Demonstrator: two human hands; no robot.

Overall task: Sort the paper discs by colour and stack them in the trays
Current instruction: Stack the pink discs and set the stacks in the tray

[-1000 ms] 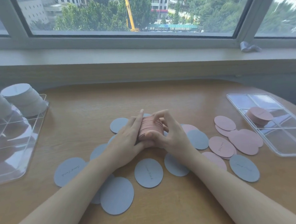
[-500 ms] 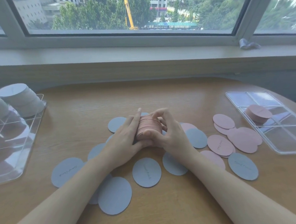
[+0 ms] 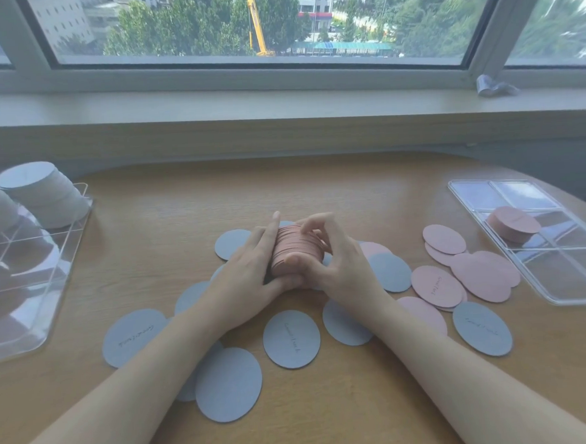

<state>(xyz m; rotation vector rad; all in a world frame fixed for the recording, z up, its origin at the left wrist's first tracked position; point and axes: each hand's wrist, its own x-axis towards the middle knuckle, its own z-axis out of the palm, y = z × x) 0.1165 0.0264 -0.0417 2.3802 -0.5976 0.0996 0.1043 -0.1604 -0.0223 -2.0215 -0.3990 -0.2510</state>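
A stack of pink discs (image 3: 295, 251) stands on edge at the table's middle, held between both hands. My left hand (image 3: 245, 279) presses its left end with straight fingers, thumb under the stack. My right hand (image 3: 335, 260) grips the right end with curled fingers. Loose blue-grey discs (image 3: 291, 338) lie around my wrists. Loose pink discs (image 3: 483, 275) lie to the right. A clear tray (image 3: 562, 274) on the right holds a short pink stack (image 3: 513, 223). A clear tray (image 3: 31, 282) on the left holds tall blue-grey stacks (image 3: 42, 192).
The wooden table (image 3: 317, 193) is round-edged and bare behind the hands. A window sill (image 3: 277, 99) runs along the back, with a small crumpled grey thing (image 3: 492, 86) on it at the right.
Both hands have stayed on the pink stack, which sits slightly more squared up. The view has shifted a little.
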